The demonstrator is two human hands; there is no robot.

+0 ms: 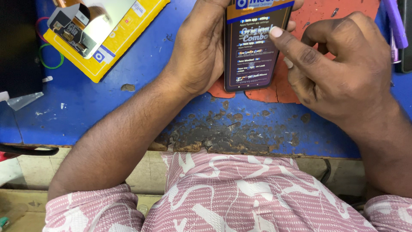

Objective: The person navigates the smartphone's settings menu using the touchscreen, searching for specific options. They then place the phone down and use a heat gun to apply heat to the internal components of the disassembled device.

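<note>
My left hand (199, 47) is wrapped around a dark smartphone (253, 64), holding it upright over the bench with its lit screen facing me. The screen shows a list of text lines under a blue and orange band. My right hand (339, 68) is beside the phone, its index fingertip touching the screen's right side near the top, the other fingers curled. Both forearms rest across the blue bench edge.
A worn blue work surface (107, 107) has a chipped front edge (223, 139). An orange mat (283, 90) lies under the phone. A yellow box with a spare display panel (98, 30) sits at the upper left, next to a green ring (50, 60). Purple tool handles (395, 23) are at far right.
</note>
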